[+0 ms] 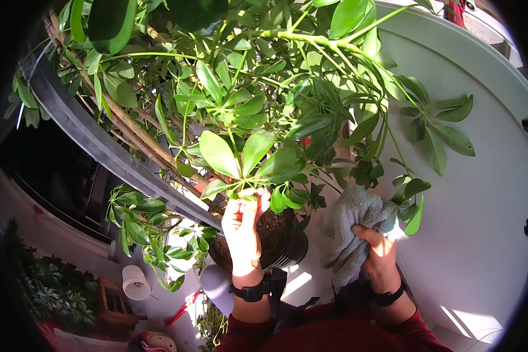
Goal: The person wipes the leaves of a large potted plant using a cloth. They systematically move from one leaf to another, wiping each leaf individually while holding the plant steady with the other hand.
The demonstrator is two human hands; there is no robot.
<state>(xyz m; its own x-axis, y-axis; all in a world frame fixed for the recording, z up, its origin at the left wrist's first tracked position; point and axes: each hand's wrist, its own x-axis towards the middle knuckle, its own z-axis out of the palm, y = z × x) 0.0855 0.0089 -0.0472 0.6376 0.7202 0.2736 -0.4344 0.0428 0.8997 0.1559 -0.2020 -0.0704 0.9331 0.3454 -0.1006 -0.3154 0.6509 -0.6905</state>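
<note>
My left hand (245, 224) pinches a green leaf (248, 198) low in a leaf cluster of a tall umbrella plant (222, 108). Broad glossy leaves spread just above those fingers, some brightly sunlit. Below and behind the hand stands the dark ribbed plant pot (297, 248) with brown soil (270, 224). Over to the right, my right hand (376, 248) grips a bunched grey-green terry cloth (356, 220), thumb on top. Drooping leaves hang close beside the cloth. Both wrists wear black straps.
A pale curved panel (466, 211) rises along the right. A dark grey rail (114, 145) slants across the left, beside woody stems (145, 145). Lower left are a white cup-like container (136, 281), a small wooden stand (114, 301), more foliage (57, 286) and a clog-like shoe (162, 342).
</note>
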